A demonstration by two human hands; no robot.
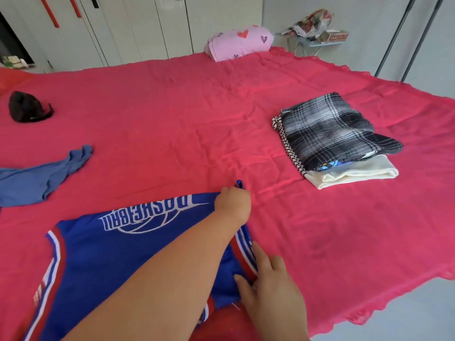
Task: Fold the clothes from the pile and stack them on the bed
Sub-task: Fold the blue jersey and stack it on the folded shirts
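— How far along is the folding?

— Partway, I'd say. A folded stack [337,141] sits on the right of the bed [172,107], with a plaid garment [325,129] on top.

— And the piece in hand?

— The blue jersey [110,247] lies flat at the near edge, not yet folded. The left hand [231,201] reaches far and pinches a shoulder strap. The right hand [268,281] presses straight fingers on the near side edge.

— What's left?

— This jersey, and a crumpled blue-grey garment [41,178] on the left.
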